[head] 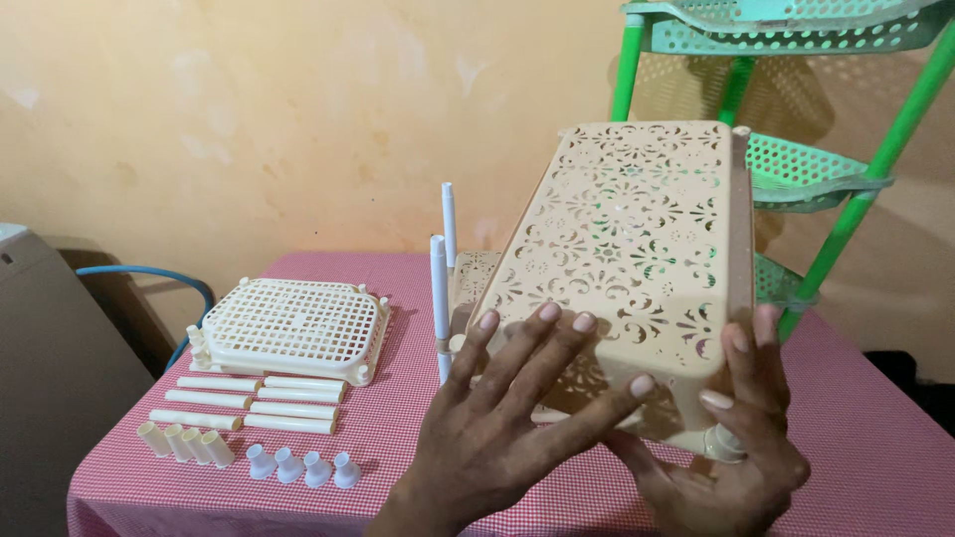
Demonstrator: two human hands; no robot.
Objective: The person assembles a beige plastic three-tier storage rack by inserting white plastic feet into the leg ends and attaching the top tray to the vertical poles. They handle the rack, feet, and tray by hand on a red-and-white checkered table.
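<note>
Both hands, left hand [497, 418] spread flat and right hand [741, 447] cupping underneath, are propping a tilted cream lattice tray [637, 239] above the pink-checked tabletop [398, 418], beside loose cream tubes [254, 403].

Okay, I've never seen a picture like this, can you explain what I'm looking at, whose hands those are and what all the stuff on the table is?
There is one picture, taken by a camera worn on a person's head and looking down at their own bare hands.

The left hand lies flat, fingers spread, on a cream plastic tray with a cut-out flower pattern, tilted up on edge. The right hand cups its lower corner from below.

The table has a red checked cloth. On its left side lie a cream grid shelf, a row of cream tubes and small cream end pieces. Two white posts stand upright behind the tray. A green plastic rack stands at the back right.
</note>
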